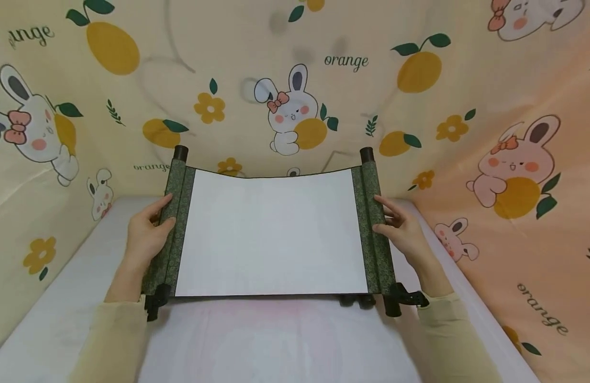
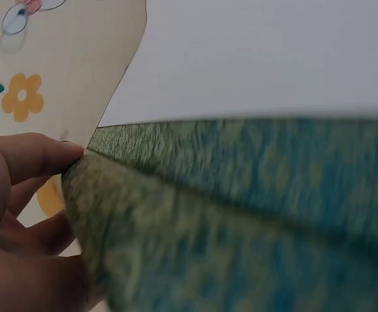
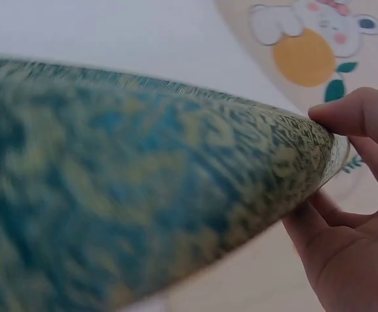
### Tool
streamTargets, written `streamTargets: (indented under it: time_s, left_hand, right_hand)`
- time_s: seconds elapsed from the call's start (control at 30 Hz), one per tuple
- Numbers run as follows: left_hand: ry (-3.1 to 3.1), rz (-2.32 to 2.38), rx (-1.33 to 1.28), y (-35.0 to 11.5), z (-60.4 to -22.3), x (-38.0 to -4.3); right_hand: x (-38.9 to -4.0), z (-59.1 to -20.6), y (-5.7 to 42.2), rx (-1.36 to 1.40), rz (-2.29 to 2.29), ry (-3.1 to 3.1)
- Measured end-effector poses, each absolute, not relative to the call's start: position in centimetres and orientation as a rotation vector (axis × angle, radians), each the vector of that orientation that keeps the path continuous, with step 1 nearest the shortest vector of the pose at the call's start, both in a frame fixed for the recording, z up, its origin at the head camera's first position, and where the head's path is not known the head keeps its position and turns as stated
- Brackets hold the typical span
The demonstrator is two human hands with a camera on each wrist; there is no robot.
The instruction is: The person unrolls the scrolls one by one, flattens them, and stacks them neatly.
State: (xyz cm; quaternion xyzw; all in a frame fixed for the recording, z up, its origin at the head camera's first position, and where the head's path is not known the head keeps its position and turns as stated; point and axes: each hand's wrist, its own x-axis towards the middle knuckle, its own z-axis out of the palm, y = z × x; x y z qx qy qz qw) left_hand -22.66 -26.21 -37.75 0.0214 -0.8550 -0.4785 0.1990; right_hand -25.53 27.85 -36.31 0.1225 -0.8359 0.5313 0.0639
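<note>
A blank white scroll with green patterned borders and black rod ends is spread between my two hands, tilted up above the table. At its left border my left hand grips the rolled edge between thumb and fingers. My right hand holds the right border the same way. The left wrist view shows the green patterned border pinched at its edge by the left fingers. In the right wrist view, the right fingers clasp the curved roll.
A white-covered table lies under the scroll. Cloth walls printed with rabbits and oranges close in the back and both sides. Dark rounded ends show below the scroll's lower right edge. Black straps sit at the wrists.
</note>
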Motion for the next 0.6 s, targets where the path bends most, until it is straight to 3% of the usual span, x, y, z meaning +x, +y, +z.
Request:
streamTargets:
  time_s: [0.6]
  left_hand:
    - [-2.769, -1.174, -0.160, -28.7, -36.0, -24.6]
  right_hand:
    - [-29.8, -36.2, 31.2, 0.430, 1.434, -2.826]
